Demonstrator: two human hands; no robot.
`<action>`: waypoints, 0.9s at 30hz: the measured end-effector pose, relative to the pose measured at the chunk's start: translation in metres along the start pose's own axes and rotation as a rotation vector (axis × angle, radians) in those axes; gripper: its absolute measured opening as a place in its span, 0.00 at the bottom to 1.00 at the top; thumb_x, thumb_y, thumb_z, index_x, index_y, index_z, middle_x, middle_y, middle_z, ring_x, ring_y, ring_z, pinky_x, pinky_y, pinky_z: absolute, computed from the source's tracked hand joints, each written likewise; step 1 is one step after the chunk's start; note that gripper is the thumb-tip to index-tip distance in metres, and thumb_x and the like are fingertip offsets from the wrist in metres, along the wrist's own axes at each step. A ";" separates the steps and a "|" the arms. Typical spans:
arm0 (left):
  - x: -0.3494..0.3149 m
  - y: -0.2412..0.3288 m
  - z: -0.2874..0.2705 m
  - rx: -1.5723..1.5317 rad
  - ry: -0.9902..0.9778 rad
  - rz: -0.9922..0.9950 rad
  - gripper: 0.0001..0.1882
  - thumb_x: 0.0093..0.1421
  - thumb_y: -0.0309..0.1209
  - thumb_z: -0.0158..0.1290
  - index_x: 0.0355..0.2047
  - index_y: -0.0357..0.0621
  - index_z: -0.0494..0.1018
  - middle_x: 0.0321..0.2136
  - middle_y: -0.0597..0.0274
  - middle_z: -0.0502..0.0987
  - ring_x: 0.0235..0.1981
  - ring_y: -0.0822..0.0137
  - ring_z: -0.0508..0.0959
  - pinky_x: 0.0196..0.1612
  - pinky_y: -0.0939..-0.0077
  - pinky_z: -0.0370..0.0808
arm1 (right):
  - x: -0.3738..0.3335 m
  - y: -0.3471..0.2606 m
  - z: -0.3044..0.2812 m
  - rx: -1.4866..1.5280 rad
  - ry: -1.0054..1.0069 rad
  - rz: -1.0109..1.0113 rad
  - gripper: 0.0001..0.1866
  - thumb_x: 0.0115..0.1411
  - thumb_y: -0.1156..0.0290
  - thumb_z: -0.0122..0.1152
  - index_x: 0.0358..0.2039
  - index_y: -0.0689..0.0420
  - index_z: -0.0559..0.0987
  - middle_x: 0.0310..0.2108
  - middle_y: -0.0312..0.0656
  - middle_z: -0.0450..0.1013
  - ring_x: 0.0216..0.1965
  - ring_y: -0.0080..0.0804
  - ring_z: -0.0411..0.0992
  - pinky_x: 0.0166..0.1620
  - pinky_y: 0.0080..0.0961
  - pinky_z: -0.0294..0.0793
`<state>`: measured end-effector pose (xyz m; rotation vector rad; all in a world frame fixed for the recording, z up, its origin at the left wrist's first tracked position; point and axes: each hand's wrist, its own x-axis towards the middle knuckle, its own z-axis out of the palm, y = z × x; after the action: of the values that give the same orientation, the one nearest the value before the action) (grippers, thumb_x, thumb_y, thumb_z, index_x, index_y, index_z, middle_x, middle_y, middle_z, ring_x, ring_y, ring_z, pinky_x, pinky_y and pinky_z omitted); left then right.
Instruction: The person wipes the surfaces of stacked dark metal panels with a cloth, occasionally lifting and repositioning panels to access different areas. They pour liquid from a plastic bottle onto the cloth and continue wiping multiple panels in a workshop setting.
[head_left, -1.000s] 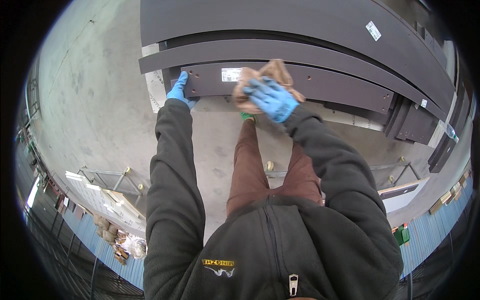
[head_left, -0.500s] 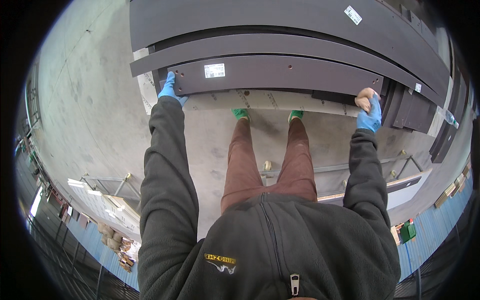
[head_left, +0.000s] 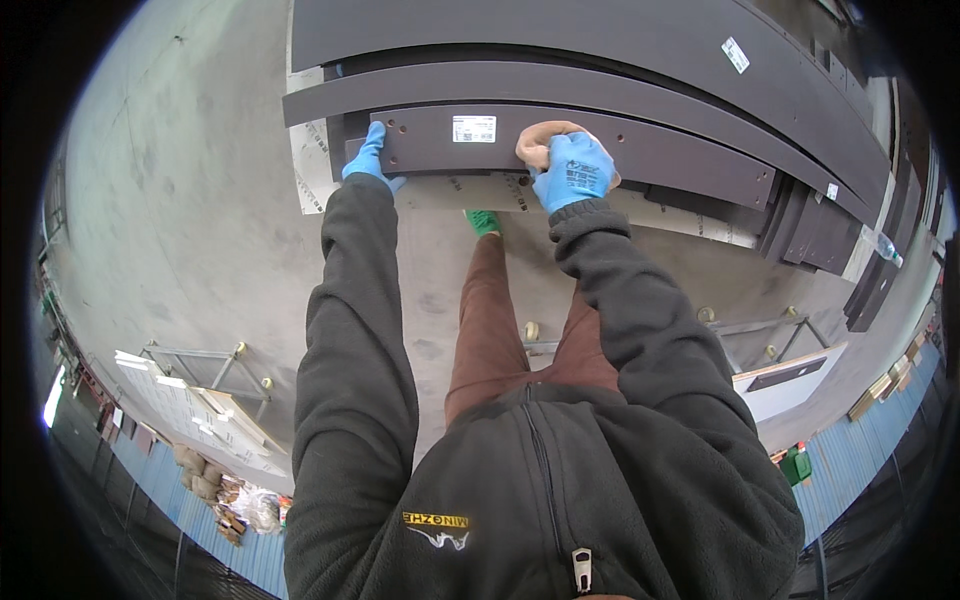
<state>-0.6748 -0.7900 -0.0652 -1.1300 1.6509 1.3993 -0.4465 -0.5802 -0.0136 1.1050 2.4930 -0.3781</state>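
A long dark grey board (head_left: 690, 158) with drilled holes and a white label (head_left: 474, 129) lies across the front of a stack. My left hand (head_left: 366, 162), in a blue glove, holds its left end, fingers on the top face and thumb by the near edge. My right hand (head_left: 578, 172), also blue-gloved, is closed on a bunched tan cloth (head_left: 544, 136) pressed on the board's face, right of the label. Part of the cloth is hidden under the glove.
Behind lie a narrow dark strip (head_left: 440, 82) and a broad dark panel (head_left: 600, 30). Shorter dark pieces (head_left: 815, 228) and a clear bottle (head_left: 888, 250) are at the right. Wheeled racks (head_left: 215, 375) with pale boards stand behind me on the concrete floor (head_left: 190, 220).
My right hand has moved left with the cloth, from the board's right end to near its middle. My left hand stays at the left end. The whole view has shifted slightly.
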 end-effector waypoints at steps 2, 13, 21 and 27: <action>-0.001 0.003 -0.001 0.010 0.000 -0.013 0.52 0.49 0.46 0.79 0.69 0.42 0.66 0.69 0.48 0.66 0.67 0.45 0.70 0.64 0.34 0.74 | 0.000 -0.006 -0.004 0.017 0.057 -0.049 0.15 0.53 0.59 0.73 0.39 0.53 0.90 0.35 0.47 0.84 0.37 0.47 0.84 0.41 0.42 0.85; -0.003 0.002 0.004 0.106 0.097 0.003 0.51 0.51 0.49 0.78 0.66 0.33 0.67 0.65 0.44 0.70 0.61 0.45 0.75 0.56 0.41 0.84 | 0.003 -0.001 -0.007 -0.065 -0.042 -0.035 0.21 0.53 0.55 0.77 0.44 0.52 0.88 0.47 0.51 0.82 0.46 0.46 0.84 0.49 0.42 0.84; -0.007 0.003 0.010 0.075 0.128 -0.026 0.54 0.51 0.49 0.78 0.71 0.40 0.62 0.69 0.48 0.66 0.67 0.45 0.70 0.68 0.35 0.71 | 0.000 -0.007 -0.014 0.000 0.040 -0.068 0.19 0.56 0.53 0.74 0.42 0.52 0.90 0.42 0.49 0.84 0.41 0.46 0.85 0.44 0.45 0.86; -0.021 0.005 0.011 0.017 0.058 -0.024 0.54 0.53 0.50 0.77 0.72 0.40 0.62 0.71 0.51 0.65 0.69 0.45 0.67 0.68 0.37 0.72 | 0.001 -0.008 -0.009 0.085 -0.028 -0.096 0.17 0.55 0.55 0.74 0.41 0.51 0.91 0.40 0.47 0.85 0.40 0.44 0.85 0.41 0.48 0.86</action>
<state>-0.6716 -0.7751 -0.0459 -1.1875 1.6809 1.3464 -0.4548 -0.5815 -0.0056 1.0071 2.5321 -0.5270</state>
